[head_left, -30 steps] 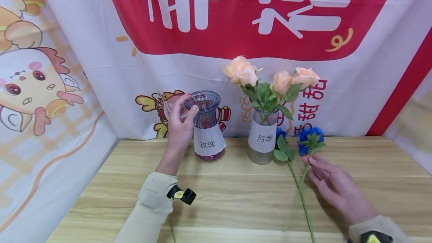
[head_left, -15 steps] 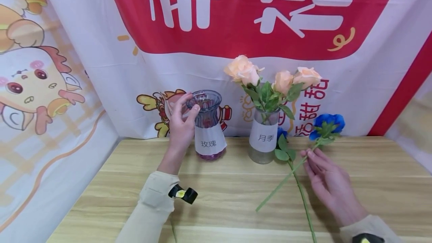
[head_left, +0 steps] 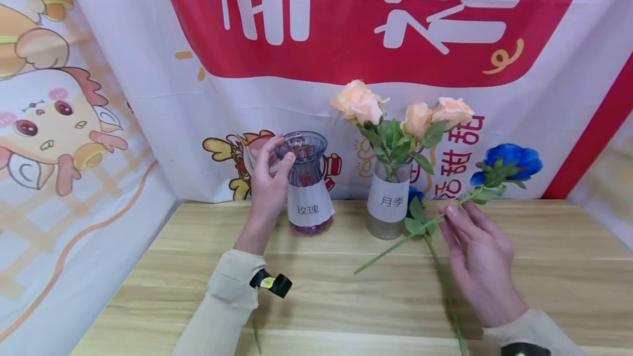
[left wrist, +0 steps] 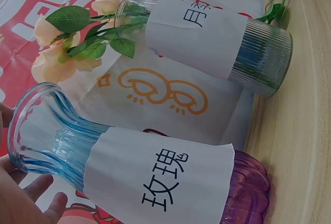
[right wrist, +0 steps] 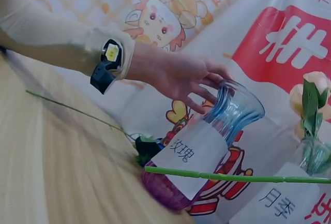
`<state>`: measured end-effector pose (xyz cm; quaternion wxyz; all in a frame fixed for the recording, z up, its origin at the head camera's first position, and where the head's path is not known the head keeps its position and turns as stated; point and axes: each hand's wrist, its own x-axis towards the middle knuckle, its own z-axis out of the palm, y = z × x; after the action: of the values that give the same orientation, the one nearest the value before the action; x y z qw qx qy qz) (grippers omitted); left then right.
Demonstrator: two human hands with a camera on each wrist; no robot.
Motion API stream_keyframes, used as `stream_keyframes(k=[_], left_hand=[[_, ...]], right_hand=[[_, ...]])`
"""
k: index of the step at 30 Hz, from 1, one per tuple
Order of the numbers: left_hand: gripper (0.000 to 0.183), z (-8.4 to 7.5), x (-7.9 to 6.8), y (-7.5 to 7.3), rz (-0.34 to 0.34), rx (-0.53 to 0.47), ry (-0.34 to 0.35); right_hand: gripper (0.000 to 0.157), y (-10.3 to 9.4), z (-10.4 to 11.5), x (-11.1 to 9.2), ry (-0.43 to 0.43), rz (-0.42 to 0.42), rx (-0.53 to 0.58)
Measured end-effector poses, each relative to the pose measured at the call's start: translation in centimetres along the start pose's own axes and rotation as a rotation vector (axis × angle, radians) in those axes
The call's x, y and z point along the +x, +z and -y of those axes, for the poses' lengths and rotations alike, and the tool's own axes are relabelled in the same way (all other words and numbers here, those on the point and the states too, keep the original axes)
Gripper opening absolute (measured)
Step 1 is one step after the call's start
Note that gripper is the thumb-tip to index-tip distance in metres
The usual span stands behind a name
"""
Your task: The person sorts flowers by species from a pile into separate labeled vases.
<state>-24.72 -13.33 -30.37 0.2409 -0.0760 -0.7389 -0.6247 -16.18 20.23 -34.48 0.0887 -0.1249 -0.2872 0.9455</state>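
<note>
My left hand point(head_left: 269, 191) holds the flared neck of a blue-and-purple glass vase point(head_left: 310, 207), thumb on the near side and fingers at the rim. The vase stands upright with a white paper label; no flower shows in it. In the left wrist view its blue neck point(left wrist: 70, 141) lies close to the fingers. With thumb and fingertips, my right hand point(head_left: 479, 260) pinches the green stem of a blue rose point(head_left: 514, 163). Its bloom points up and right, and the bare stem end slants down left. In the right wrist view the stem point(right wrist: 232, 177) crosses in front of the vase.
A clear labelled vase point(head_left: 388, 227) with peach roses point(head_left: 358, 102) stands right of the first. Beside it another blue rose lies on the wooden table point(head_left: 321, 301), its stem point(head_left: 447, 295) running toward me. A dark blue flower point(right wrist: 147, 146) lies beyond the left hand's vase. A printed cloth hangs behind.
My right hand has lifted the blue rose from the table and tilted it, bloom going up and right, stem end swinging left. The left hand stays at the vase neck.
</note>
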Motion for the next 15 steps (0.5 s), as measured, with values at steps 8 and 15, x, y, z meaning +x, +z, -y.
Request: stream_keyframes(k=[8,15], left_hand=[[0.048,0.1,0.0,0.1,-0.003,0.002,0.007],[0.048,0.1,0.0,0.1,-0.008,-0.002,0.012]], right_hand=[[0.051,4.1,-1.1,-0.2,-0.161,-0.027,0.046],[0.045,7.5,-2.4,-0.5,-0.308,0.016,0.077]])
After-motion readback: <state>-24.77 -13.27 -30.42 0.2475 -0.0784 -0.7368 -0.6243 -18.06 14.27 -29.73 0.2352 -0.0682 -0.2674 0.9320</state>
